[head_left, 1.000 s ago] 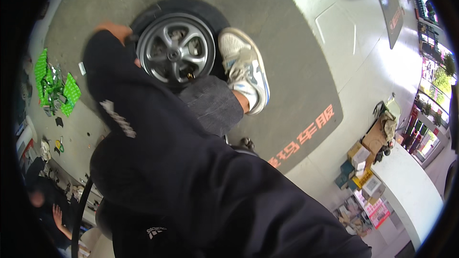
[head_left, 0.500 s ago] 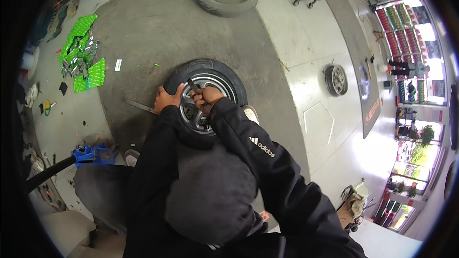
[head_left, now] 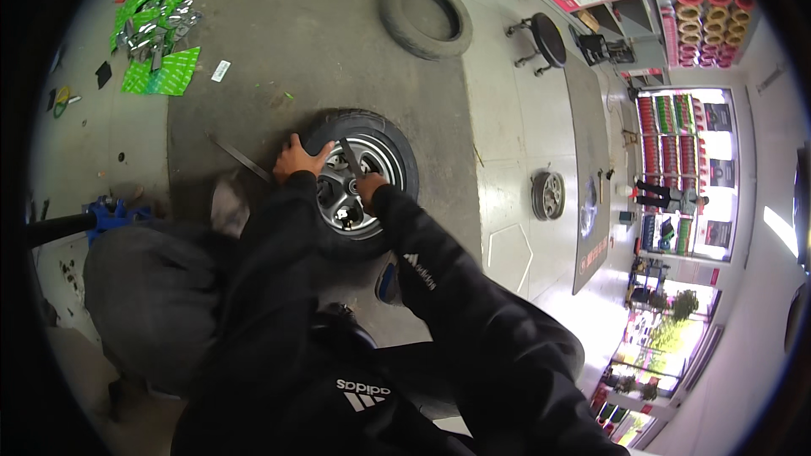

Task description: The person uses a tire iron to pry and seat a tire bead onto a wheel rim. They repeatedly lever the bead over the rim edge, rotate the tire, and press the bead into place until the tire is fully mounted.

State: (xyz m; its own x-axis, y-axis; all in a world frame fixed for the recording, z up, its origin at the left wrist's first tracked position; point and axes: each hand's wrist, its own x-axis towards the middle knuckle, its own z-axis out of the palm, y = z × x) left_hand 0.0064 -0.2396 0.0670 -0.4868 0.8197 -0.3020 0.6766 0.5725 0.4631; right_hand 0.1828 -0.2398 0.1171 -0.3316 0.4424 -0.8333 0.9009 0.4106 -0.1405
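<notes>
A tire mounted on a silver alloy wheel [head_left: 369,221] lies flat on the dark mat in front of me. My left hand [head_left: 302,157] rests on the tire [head_left: 404,148] at its left side, thumb and fingers spread apart toward the rim. In my closed right hand [head_left: 370,189] is a dark flat bar, like a tire lever [head_left: 350,156], slanting across the spokes with its far end near the rim's upper edge. Whether that end touches the rim I cannot tell. Another flat metal bar [head_left: 241,160] lies on the mat just left of the tire.
A loose tire [head_left: 425,16] lies farther out on the mat [head_left: 279,25]. Green packaging with metallic pieces [head_left: 160,29] is at the far left, a blue-headed jack [head_left: 117,214] nearer. Rightward are a bare wheel [head_left: 548,195], a rolling stool [head_left: 541,40] and a distant person [head_left: 672,198].
My view has tilted, with more of the room at right showing. My right hand sits lower on the wheel, and more of the bar shows above it. The left hand stays on the tire.
</notes>
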